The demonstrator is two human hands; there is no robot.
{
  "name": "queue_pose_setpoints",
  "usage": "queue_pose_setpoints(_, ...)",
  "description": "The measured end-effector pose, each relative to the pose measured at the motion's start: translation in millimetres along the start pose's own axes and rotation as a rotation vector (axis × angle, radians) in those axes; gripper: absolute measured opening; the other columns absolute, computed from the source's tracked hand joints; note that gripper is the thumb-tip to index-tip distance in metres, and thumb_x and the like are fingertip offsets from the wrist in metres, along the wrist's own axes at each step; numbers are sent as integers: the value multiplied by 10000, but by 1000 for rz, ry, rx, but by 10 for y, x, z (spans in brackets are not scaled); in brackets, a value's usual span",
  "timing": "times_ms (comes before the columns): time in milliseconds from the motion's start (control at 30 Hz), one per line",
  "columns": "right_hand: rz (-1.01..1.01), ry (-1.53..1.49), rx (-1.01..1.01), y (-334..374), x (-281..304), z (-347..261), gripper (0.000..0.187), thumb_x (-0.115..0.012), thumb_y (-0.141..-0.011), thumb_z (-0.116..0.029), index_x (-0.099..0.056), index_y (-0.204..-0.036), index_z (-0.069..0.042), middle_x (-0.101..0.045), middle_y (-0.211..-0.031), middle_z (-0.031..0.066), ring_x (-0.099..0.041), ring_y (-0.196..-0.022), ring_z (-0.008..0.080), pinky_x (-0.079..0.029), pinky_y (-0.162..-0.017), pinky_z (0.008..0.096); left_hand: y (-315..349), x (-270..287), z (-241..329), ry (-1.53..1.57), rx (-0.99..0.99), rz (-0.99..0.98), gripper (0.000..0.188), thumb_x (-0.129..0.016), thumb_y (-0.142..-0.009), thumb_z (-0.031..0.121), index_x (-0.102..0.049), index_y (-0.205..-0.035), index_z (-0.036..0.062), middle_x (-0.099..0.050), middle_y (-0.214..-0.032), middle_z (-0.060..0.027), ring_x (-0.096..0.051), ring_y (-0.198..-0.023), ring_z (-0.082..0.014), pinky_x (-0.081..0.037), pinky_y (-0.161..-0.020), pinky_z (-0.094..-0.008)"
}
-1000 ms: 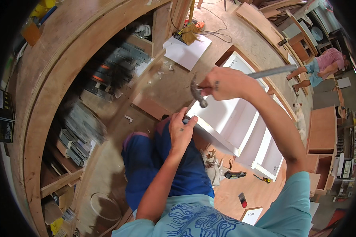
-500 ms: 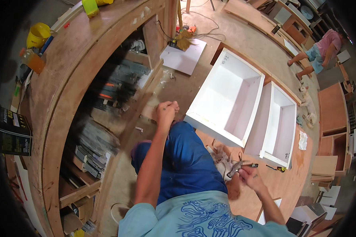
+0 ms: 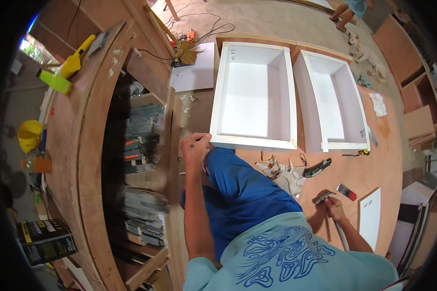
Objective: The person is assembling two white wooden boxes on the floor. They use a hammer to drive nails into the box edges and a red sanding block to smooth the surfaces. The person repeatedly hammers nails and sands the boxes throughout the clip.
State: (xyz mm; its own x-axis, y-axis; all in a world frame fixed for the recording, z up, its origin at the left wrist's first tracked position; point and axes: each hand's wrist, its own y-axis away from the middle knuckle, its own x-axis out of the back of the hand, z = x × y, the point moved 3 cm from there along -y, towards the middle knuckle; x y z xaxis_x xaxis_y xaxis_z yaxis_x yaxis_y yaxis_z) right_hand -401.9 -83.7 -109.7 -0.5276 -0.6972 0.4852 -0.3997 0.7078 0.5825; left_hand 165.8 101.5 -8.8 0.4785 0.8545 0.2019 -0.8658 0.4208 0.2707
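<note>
Nearest you, your right grip (image 3: 335, 208) is clamped on the hammer (image 3: 324, 196) close to its head, the handle trailing back toward you. Ahead of and left of this grip lies a rumpled cloth (image 3: 289, 183), with a utility knife (image 3: 318, 168) just beside it. Farther out, your left grip (image 3: 195, 148) meets the near-left corner of the white drawer box (image 3: 252, 92); you cannot tell whether its fingers clamp the edge. The box extends forward and right from that grip, a second box (image 3: 337, 102) beyond. The step in hand appears to be steadying the box; hammering next would call for a right hold farther down the handle.
</note>
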Motion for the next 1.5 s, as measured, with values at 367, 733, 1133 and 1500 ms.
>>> queue_pose_setpoints(367, 245, 346, 328, 147, -149, -315, 216, -643, -915, -136, -665, -1005, 59, -676, -966, 272, -674, -891, 427, -530, -765, 481, -33, 123, 42, 15, 58, -163, 204, -698, -914, 106, -729, -1047, -47, -682, -808, -67, -641, -686, -135, -538, -608, -272)
queue_pose_setpoints(733, 348, 430, 463, 358, -269, -146, 423, -628, -889, -35, -554, -1292, 72, -579, -1080, 241, -633, -918, 429, -549, -757, 479, 93, 182, 116, -598, -317, -29, 281, -752, -815, 34, -734, -1086, -38, -696, -1087, -132, -670, -946, -234, -542, -837, -337)
queue_pose_setpoints(1133, 588, 431, 587, 476, -306, -672, 373, -661, -808, 41, -626, -1179, 60, -566, -1083, 216, -587, -998, 388, -523, -815, 450, 899, -1678, 463, -742, -1221, -480, 422, -800, -786, 87, -696, -1189, 15, -652, -1157, -132, -606, -1064, -329, -527, -884, -432)
queue_pose_setpoints(1500, 396, 40, 717, 203, -826, -1433, 425, -714, -821, 22, -644, -1238, -14, -582, -1080, 152, -580, -980, 343, -514, -840, 406, 758, -1976, 583, -901, -1069, -824, 351, -801, -785, 102, -736, -1129, 122, -558, -953, -87, -569, -875, -262, -509, -734, -390)
